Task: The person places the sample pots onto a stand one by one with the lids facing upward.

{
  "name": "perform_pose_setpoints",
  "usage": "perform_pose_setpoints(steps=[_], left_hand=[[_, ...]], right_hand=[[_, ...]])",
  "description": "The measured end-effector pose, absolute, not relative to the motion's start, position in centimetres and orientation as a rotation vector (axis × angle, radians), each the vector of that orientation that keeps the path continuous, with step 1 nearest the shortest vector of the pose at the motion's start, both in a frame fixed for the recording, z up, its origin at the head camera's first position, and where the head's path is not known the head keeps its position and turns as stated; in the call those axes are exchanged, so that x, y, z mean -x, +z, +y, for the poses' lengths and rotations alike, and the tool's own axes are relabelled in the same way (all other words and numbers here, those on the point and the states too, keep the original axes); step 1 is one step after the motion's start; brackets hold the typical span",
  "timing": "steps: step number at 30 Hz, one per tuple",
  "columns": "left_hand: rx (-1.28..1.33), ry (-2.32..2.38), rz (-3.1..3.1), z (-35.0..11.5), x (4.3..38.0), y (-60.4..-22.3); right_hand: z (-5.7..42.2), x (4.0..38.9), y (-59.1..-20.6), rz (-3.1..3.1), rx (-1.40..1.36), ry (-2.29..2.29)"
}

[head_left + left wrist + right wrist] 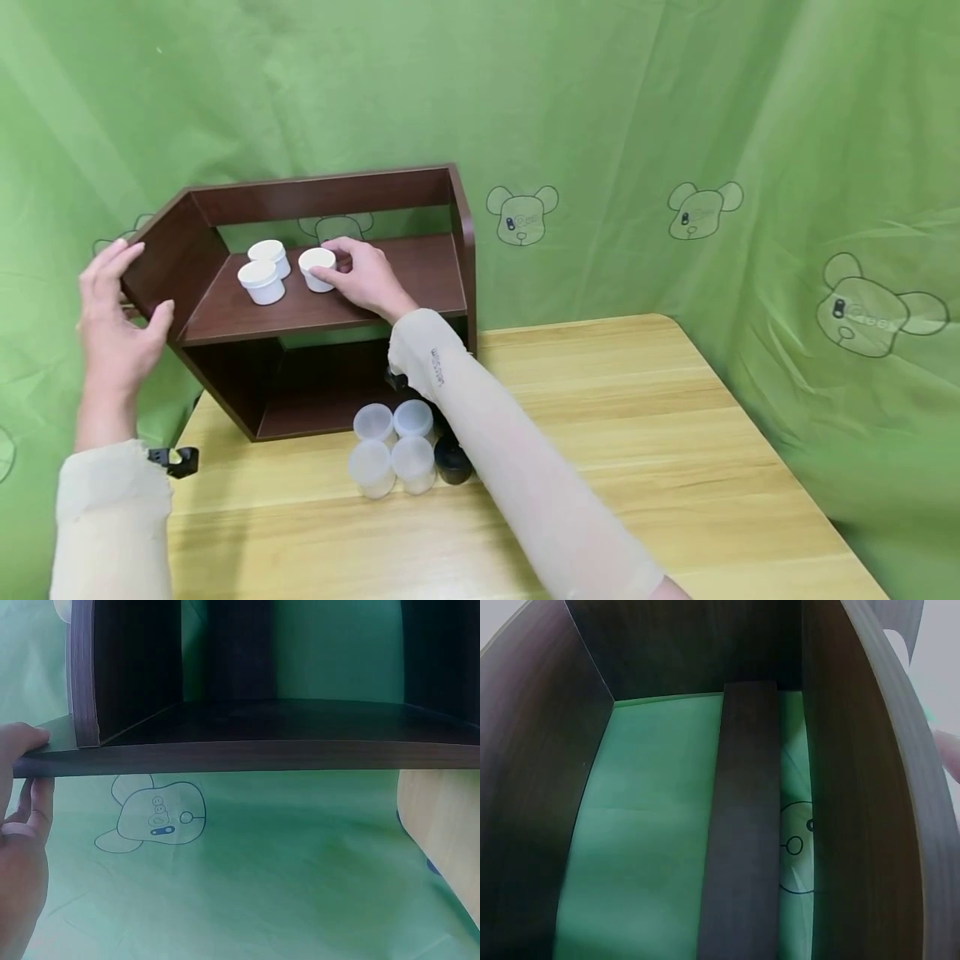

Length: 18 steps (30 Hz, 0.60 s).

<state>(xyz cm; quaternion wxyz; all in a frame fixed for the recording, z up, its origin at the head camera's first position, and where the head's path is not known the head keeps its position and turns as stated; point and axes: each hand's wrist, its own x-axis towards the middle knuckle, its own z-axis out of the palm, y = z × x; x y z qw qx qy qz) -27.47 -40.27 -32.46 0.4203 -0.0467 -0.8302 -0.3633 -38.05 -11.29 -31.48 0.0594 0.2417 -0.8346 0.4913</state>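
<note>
A dark brown two-tier wooden shelf [322, 321] stands at the table's left. My left hand [116, 333] grips its left side panel [247, 756], with thumb and fingers on opposite faces. On the upper board, my right hand [367, 275] pinches a small white lidded jar [317, 268] between thumb and fingers. Just left of it, two matching white jars, a rear one [268, 253] and a front one [261, 282], stand close together. The right wrist view looks into the shelf's lower compartment [742, 825]; only a sliver of the right hand appears at its edge.
Several translucent cups [393, 450] stand grouped on the wooden table [600, 450] before the shelf. A black round container [452, 460] sits beside them, partly behind my right sleeve [525, 450]. A green curtain [585, 108] hangs behind and along the sides.
</note>
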Motion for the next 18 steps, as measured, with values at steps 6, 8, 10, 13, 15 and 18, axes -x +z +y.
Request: perform_pose_setpoints(steps=[6, 8, 10, 13, 15, 18], left_hand=[[0.124, -0.925, -2.07, -40.2, 27.5, -32.5], [0.123, -0.926, -2.071, -40.2, 27.5, -32.5], [0.113, -0.921, -2.079, -40.2, 27.6, -32.5], [0.097, -0.914, -2.092, -40.2, 27.6, -32.5], [0.092, -0.919, -2.094, -40.1, 27.6, -32.5], [0.092, -0.92, -2.094, -40.2, 27.5, -32.5]], right_hand=[[-12.4, 38.6, -31.5, -2.548, -0.697, 1.429], [-12.6, 38.7, -31.4, -2.561, -0.689, 1.396], [-12.8, 38.7, -31.2, -2.574, -0.687, 1.365], [-12.8, 38.7, -31.0, -2.589, -0.681, 1.345], [-12.9, 38.7, -31.0, -2.598, -0.679, 1.343], [-12.9, 38.7, -31.0, -2.599, -0.676, 1.336]])
